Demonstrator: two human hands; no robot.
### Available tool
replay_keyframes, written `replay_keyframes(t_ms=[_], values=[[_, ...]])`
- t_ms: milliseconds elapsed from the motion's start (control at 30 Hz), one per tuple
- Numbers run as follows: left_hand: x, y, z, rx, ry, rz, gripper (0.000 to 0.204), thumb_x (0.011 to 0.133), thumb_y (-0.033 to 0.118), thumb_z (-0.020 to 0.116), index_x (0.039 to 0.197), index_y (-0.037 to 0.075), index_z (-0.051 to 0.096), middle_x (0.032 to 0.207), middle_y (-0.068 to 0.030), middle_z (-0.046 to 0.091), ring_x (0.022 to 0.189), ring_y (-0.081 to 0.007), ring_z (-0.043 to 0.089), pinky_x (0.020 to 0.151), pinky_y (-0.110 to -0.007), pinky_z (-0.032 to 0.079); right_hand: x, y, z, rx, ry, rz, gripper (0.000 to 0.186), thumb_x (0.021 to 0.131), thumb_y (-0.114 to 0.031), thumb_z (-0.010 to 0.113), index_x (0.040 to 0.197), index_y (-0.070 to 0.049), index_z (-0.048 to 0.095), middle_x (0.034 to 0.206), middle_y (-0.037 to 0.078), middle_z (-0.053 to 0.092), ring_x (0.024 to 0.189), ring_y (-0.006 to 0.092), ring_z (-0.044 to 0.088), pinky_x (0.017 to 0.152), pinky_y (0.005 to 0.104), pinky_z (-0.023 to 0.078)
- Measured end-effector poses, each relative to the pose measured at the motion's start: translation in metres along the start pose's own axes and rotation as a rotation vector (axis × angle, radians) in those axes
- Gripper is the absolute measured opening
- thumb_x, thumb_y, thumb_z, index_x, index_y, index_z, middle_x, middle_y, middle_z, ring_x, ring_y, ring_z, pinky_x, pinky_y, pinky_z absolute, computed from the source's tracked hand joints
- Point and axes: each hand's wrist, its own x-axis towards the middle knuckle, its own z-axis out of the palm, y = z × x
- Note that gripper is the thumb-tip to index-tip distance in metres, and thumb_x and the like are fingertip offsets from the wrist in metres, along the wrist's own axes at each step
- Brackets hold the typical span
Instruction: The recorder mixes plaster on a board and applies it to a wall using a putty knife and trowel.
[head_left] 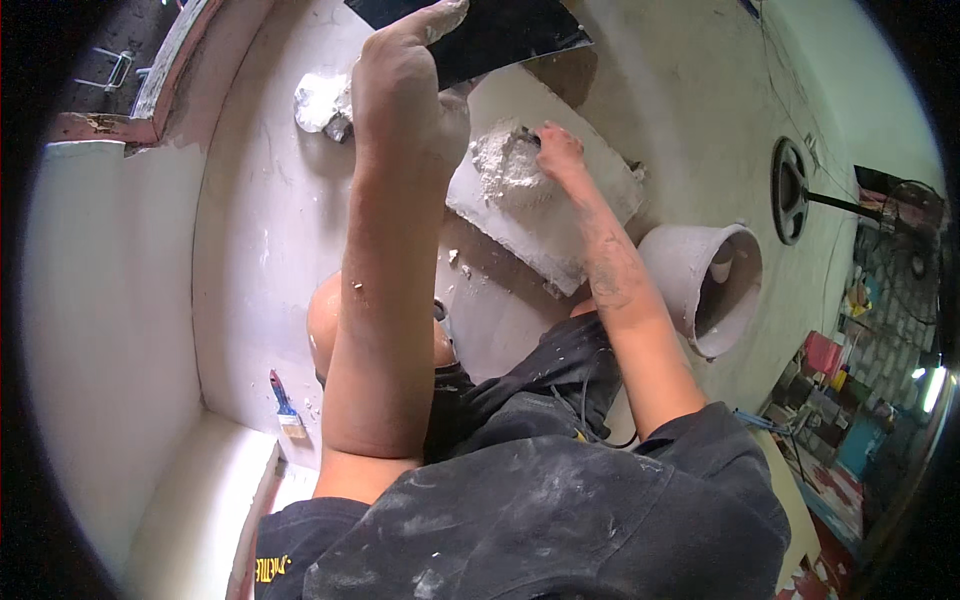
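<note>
Nearest: black shirt, white dust smeared on front; black shorts just past it, also specked. Paintbrush on floor, person's left, blue handle with red end, pale bristles pointing toward the shirt; small white crumbs beside it. More crumbs on floor off the left part of the board's near edge.

Board: pale slab on the floor ahead of the knees, set cornerwise, near corner pointing at the person, edges rough with dried residue. Bucket, whitish, coated, just beside the board's right side, mouth toward picture right.

Heap of white powdery material on the board, closer to its left corner than its right. Right hand at the heap's right side, fingers curled tight round a dark tool; only a bit shows, so cannot tell its type.

Left hand raised, partly closed, gripping a black sheet, flat with straight edges, top cut off by frame; some fingers hidden. Sheet overlaps the view of the board's far left edge.

Crumpled clear plastic on floor, left of the left wrist. Farther, right: fan on pole with round, wheel-like base.
</note>
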Motion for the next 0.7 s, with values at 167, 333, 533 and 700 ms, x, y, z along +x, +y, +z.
replay_keyframes(t_ms=[167,333,533,700], values=[[0.004,-0.01,0.001,-0.695,0.132,-0.398,0.024,0.083,0.004,0.057,0.106,-0.002,0.063,0.108,-0.0122,0.063,0.103,-0.0214,0.059,0.098,-0.038,0.043,0.004,0.005,-0.015,-0.022,-0.185,-0.076,0.04,0.075,-0.006,0.052,0.111,-0.02,0.063,0.113,0.006,0.058,0.109,0.0282,0.055,0.09,0.042,0.046],[0.005,0.023,-0.001,-0.99,0.255,-0.759,0.026,0.083,0.013,0.059,0.103,-0.002,0.066,0.11,-0.0116,0.063,0.103,-0.0196,0.056,0.102,-0.047,0.032,0.033,0.012,-0.026,0.069,-0.088,-0.027,0.038,0.076,-0.007,0.05,0.109,-0.019,0.064,0.11,0.009,0.061,0.106,0.0293,0.057,0.088,0.0416,0.047],[0.004,0.013,-0.003,-0.8,0.184,-0.608,0.021,0.085,0.005,0.057,0.103,-0.006,0.06,0.105,-0.0162,0.062,0.1,-0.0298,0.061,0.097,-0.047,0.045,0.042,-0.015,-0.021,0.076,-0.125,0.041,0.036,0.077,-0.008,0.048,0.107,-0.018,0.065,0.108,0.012,0.062,0.105,0.0315,0.058,0.087,0.0435,0.047],[0.009,0.0,0.003,-0.831,0.182,-0.539,0.023,0.086,0.006,0.055,0.105,-0.007,0.057,0.105,-0.0181,0.061,0.098,-0.0303,0.062,0.095,-0.047,0.046,0.015,-0.012,0.001,0.002,-0.001,-0.106,0.035,0.078,-0.008,0.049,0.107,-0.019,0.065,0.114,0.01,0.06,0.106,0.0304,0.057,0.089,0.0447,0.046]])
